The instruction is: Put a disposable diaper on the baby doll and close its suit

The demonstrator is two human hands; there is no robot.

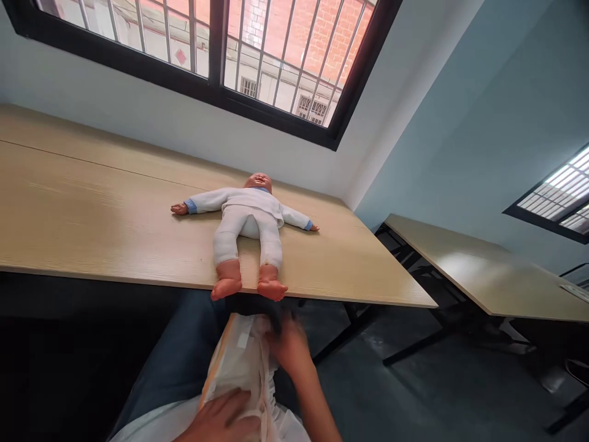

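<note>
A baby doll in a white long-sleeved suit with blue cuffs lies on its back on a light wooden table, its bare feet at the table's near edge. Below that edge, a white disposable diaper with an orange strip is bunched in both my hands. My right hand grips its upper part, its fingers slightly blurred against a dark patch. My left hand presses on its lower part. Both hands are apart from the doll.
A second wooden table with black metal legs stands to the right, over a dark floor. A barred window shows a brick wall beyond the first table. My jeans-clad leg lies under the diaper.
</note>
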